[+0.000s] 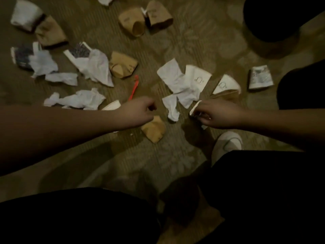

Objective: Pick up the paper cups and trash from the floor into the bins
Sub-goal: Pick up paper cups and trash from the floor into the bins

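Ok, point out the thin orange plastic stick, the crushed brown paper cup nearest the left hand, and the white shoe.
thin orange plastic stick (134, 86): head view, mid-shaft.
crushed brown paper cup (154, 130): head view, its side.
white shoe (228, 142): head view, toe top.

Your patterned carpet (184, 41) carries scattered litter: crushed brown paper cups (123, 65), white paper cups (226, 84), crumpled tissues (82, 99), a red plastic stirrer (133, 87), and a white shoe (228, 143).

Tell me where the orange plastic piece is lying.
In the head view, the orange plastic piece lies on the carpet just beyond the left hand, right of the crumpled brown cup.
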